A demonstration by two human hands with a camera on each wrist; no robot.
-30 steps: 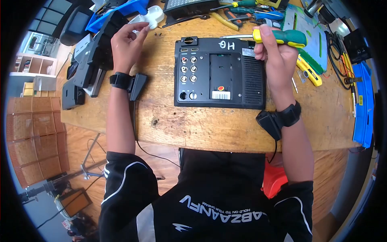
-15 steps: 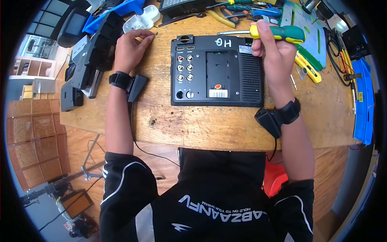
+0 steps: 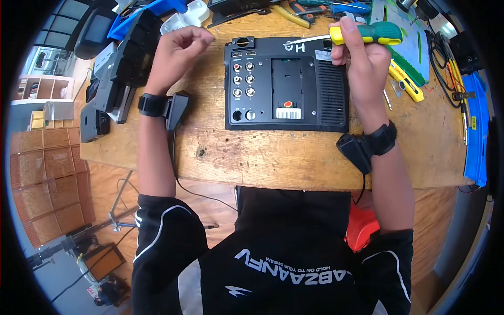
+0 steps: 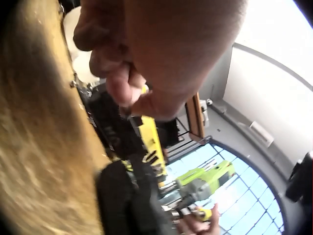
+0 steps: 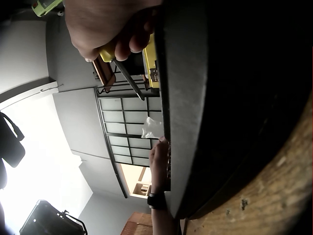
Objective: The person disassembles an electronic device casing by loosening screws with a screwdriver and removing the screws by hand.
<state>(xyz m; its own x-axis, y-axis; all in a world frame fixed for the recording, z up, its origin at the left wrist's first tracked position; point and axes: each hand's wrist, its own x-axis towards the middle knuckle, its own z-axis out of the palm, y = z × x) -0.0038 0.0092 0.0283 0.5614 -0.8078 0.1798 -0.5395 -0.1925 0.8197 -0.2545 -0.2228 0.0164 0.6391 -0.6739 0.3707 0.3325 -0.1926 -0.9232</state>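
- Left hand: pinches a small dark piece, too blurred to identify.
- Flat black rectangular device: between the hands, long axis running along the wooden worktop's near edge.
- Right hand: nearer it, grips a green-and-yellow-handled screwdriver, shaft pointing left.

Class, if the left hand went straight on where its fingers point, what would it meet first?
Likely the near corner of the black device, though the left hand may pass above; height is unclear.

Apparently "HQ" on black device
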